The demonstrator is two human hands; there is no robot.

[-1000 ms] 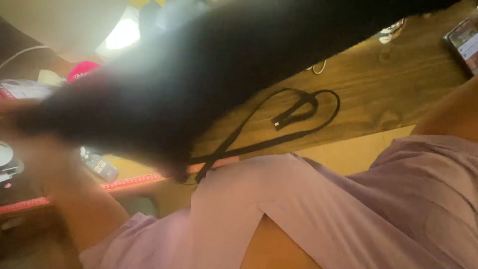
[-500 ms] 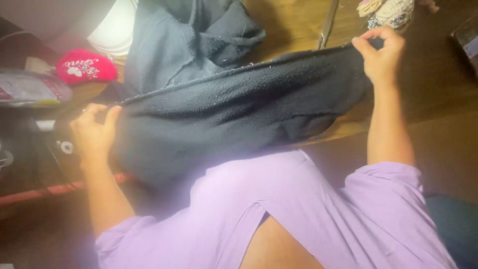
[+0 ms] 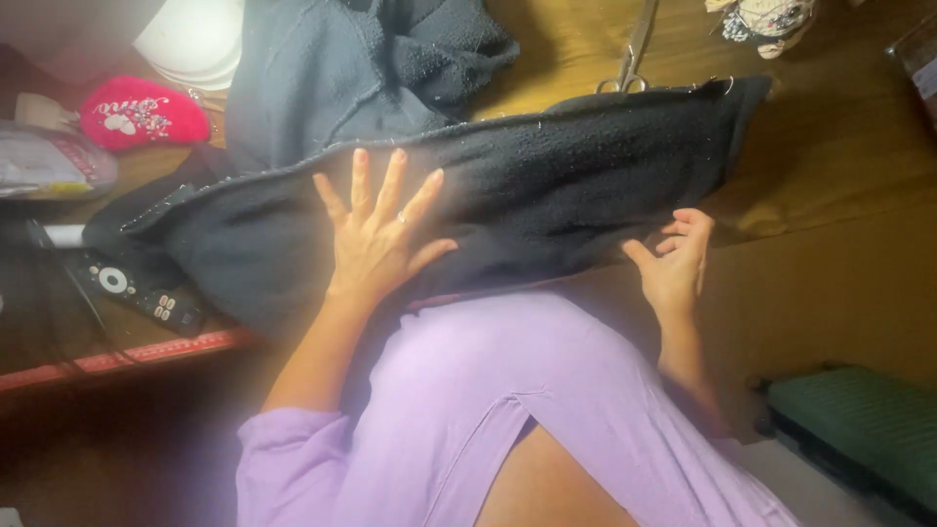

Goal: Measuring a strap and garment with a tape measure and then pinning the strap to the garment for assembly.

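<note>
Both hands [image 3: 376, 239] press nubby black fleece [image 3: 547, 185] on wooden table [image 3: 839, 156].

Black fleece cloth [image 3: 547, 185], lilac garment [image 3: 488, 410], red pincushion [image 3: 142, 115]

A crinkled, pale plastic package [image 3: 44, 166] lies at the left edge of the wooden table [image 3: 839, 156], just below a red embroidered item [image 3: 142, 112]; no labels, signs or screens are discernible.
</note>
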